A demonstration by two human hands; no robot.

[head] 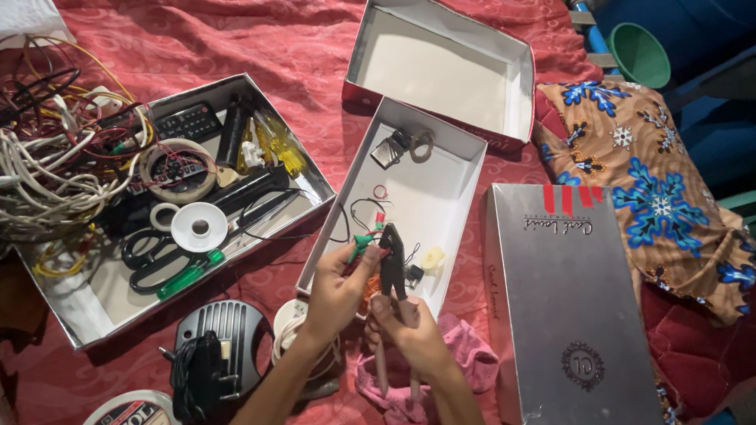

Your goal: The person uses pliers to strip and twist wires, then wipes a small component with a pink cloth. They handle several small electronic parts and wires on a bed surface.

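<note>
My right hand (pixel 415 335) grips the pinkish handles of dark pliers (pixel 393 265), jaws pointing up over a shallow white box (pixel 449 169). My left hand (pixel 338 286) pinches a thin wire with a green clip (pixel 361 243) right at the plier jaws. In the box lie thin red and black wires (pixel 371 205), a small pale yellow part (pixel 432 259), and a metal padlock with a ring (pixel 399 145) at its far end.
A tray at left (pixel 306 179) holds scissors, tape rolls, screwdrivers and a remote, with a tangle of cables (pixel 27 160) beside it. An open box lid (pixel 442 65) lies beyond, a silver closed box (pixel 567 309) at right. A black charger (pixel 216 342) and pink cloth (pixel 465 355) lie near.
</note>
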